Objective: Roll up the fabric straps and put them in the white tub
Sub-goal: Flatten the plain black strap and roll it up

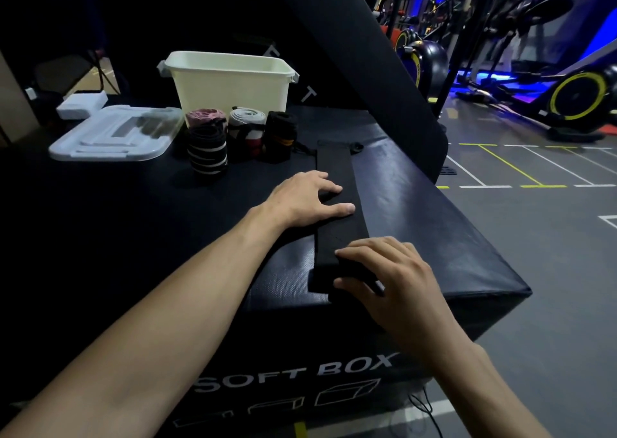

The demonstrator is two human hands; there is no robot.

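A long black fabric strap (335, 170) lies flat along the top of the black soft box (417, 203), running away from me. My left hand (303, 198) presses on its middle with fingers spread flat. At the strap's near end my right hand (384, 270) curls its fingers and thumb round the folded end. The white tub (230, 83) stands at the back of the box. In front of it stand several rolled straps: a black-and-white roll (207, 152), a pink one (203, 116), a white-and-red one (247, 127) and a black one (280, 135).
The tub's clear lid (113, 133) lies to the left of the tub, with a white foam block (81, 103) behind it. A black slanted pad (350, 53) leans behind the box. To the right the box edge drops to a gym floor with exercise bikes (574, 96).
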